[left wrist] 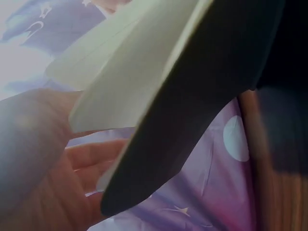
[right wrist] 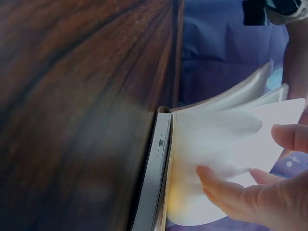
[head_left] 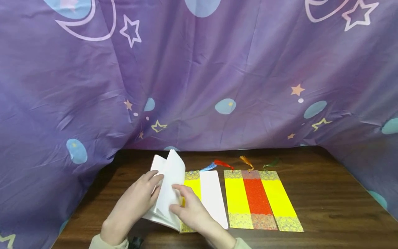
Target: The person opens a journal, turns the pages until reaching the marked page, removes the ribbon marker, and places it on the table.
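A notebook with white pages stands partly open, its left leaves and dark cover raised. My left hand holds these leaves from the left, and in the left wrist view they lie between thumb and fingers. My right hand is at the raised page's right side, fingers spread and slightly bent; its fingertips appear to touch the page in the right wrist view. A yellow bookmark with patterned ends and a blue tassel lies on the notebook's flat right page.
Right of the notebook lie a yellow bookmark, a red bookmark and another yellow bookmark, side by side, tassels pointing away. They rest on a dark wooden table. A purple patterned cloth hangs behind and beside it.
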`<state>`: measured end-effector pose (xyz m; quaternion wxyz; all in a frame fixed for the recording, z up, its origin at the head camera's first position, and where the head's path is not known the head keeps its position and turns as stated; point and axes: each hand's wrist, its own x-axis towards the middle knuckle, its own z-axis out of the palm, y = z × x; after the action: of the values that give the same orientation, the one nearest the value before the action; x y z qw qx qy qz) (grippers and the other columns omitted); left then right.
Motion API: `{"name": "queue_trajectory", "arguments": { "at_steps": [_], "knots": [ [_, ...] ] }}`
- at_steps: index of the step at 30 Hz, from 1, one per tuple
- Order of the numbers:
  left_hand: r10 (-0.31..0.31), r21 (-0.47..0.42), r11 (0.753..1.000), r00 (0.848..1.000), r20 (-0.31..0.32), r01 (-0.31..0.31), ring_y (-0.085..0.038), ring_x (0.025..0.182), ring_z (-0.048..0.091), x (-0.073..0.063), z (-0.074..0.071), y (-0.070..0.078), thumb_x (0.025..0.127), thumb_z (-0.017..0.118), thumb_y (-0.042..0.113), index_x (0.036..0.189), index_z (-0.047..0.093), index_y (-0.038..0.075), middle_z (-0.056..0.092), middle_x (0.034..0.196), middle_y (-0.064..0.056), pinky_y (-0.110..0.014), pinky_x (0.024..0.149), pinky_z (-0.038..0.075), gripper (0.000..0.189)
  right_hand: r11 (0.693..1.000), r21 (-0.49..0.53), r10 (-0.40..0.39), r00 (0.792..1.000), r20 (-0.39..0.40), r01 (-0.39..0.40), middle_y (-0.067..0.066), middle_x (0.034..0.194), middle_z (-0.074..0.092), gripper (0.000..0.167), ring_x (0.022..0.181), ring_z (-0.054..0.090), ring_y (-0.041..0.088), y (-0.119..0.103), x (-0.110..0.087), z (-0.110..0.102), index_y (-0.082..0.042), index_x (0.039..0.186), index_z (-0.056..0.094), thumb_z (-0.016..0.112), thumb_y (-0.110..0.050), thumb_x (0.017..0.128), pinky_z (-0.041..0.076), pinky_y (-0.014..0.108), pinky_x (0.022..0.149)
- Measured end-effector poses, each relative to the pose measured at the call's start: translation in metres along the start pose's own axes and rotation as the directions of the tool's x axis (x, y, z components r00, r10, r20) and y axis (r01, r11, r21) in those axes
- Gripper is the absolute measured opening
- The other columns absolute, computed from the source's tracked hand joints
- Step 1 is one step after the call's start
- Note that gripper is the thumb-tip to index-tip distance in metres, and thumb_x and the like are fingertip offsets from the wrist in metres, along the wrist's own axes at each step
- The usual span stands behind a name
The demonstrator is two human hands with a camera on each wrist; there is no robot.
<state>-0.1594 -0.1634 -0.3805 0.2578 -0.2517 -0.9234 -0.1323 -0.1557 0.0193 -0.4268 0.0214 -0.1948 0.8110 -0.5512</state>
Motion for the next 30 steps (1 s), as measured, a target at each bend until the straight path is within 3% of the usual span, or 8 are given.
{"name": "queue_trajectory", "arguments": {
  "at_steps": [5,9,14,17,21,25,28,30],
  "knots": [
    [-0.002,0.038,0.999,1.000,-0.031,0.003,-0.035,0.102,0.064,-0.001,-0.005,0.003,0.084,0.074,0.007,0.112,0.068,0.003,0.063,0.119,-0.018,-0.050,0.082,0.056,0.029,0.994,-0.097,-0.044,0.998,0.048,0.049,0.018,0.141,0.045,0.053,0.127,0.046,0.033,-0.004,-0.004,0.006,-0.002,0.133,0.054,0.070,-0.012,0.084,0.041,0.049,0.106],
    [0.054,0.056,0.997,0.998,-0.033,-0.052,-0.034,0.103,0.064,0.002,-0.004,0.010,0.082,0.076,0.008,0.111,0.069,0.004,0.064,0.118,-0.017,-0.050,0.082,0.055,0.030,0.977,-0.195,-0.065,0.992,0.107,0.085,0.020,0.146,0.042,0.054,0.132,0.042,0.036,-0.005,-0.007,0.008,-0.005,0.135,0.054,0.069,-0.016,0.085,0.038,0.051,0.108],
    [0.143,0.074,0.987,0.989,0.030,-0.145,-0.030,0.104,0.063,0.002,0.007,0.021,0.082,0.075,0.011,0.109,0.069,0.005,0.066,0.113,-0.015,-0.046,0.082,0.055,0.029,0.939,-0.296,-0.115,0.970,0.214,0.177,0.010,0.146,0.042,0.058,0.133,0.042,0.027,-0.003,-0.011,0.008,-0.010,0.141,0.048,0.067,-0.021,0.088,0.039,0.044,0.109],
    [0.158,0.048,0.985,0.982,0.099,-0.164,-0.027,0.100,0.065,0.001,0.015,0.026,0.084,0.073,0.012,0.109,0.069,0.006,0.067,0.111,-0.013,-0.043,0.079,0.056,0.026,0.901,-0.374,-0.106,0.946,0.306,0.222,0.007,0.145,0.041,0.058,0.132,0.040,0.020,-0.002,-0.014,0.007,-0.009,0.142,0.047,0.067,-0.026,0.090,0.039,0.036,0.109],
    [0.101,-0.084,0.993,0.965,0.241,-0.083,-0.026,0.096,0.066,-0.001,0.024,0.029,0.089,0.068,0.012,0.112,0.069,0.005,0.068,0.110,-0.009,-0.042,0.078,0.057,0.024,0.824,-0.485,-0.056,0.893,0.446,0.293,0.006,0.150,0.037,0.058,0.135,0.036,0.015,-0.004,-0.020,0.002,-0.012,0.141,0.050,0.068,-0.033,0.091,0.037,0.030,0.110],
    [0.057,-0.146,0.989,0.930,0.362,-0.003,-0.026,0.094,0.066,-0.002,0.030,0.028,0.093,0.062,0.013,0.114,0.069,0.005,0.068,0.109,-0.007,-0.042,0.078,0.058,0.023,0.752,-0.502,-0.073,0.811,0.580,0.427,-0.004,0.148,0.042,0.055,0.135,0.036,0.012,-0.007,-0.021,-0.006,-0.020,0.141,0.051,0.067,-0.037,0.092,0.037,0.029,0.109],
    [0.070,-0.148,0.989,0.920,0.387,-0.013,-0.020,0.077,0.063,-0.003,0.033,0.027,0.092,0.062,0.011,0.104,0.071,0.009,0.066,0.095,-0.002,-0.036,0.063,0.056,0.015,0.750,-0.444,-0.105,0.750,0.653,0.491,-0.010,0.138,0.051,0.049,0.127,0.044,0.007,-0.009,-0.019,-0.014,-0.022,0.139,0.054,0.064,-0.037,0.094,0.041,0.026,0.105],
    [0.086,-0.148,0.988,0.918,0.386,-0.030,-0.015,0.067,0.055,-0.003,0.034,0.026,0.090,0.063,0.008,0.095,0.070,0.012,0.059,0.084,0.003,-0.031,0.053,0.049,0.009,0.770,-0.399,-0.124,0.729,0.673,0.499,-0.013,0.129,0.057,0.042,0.116,0.050,0.002,-0.011,-0.016,-0.020,-0.021,0.133,0.059,0.064,-0.035,0.094,0.044,0.021,0.099]
  ]
}}
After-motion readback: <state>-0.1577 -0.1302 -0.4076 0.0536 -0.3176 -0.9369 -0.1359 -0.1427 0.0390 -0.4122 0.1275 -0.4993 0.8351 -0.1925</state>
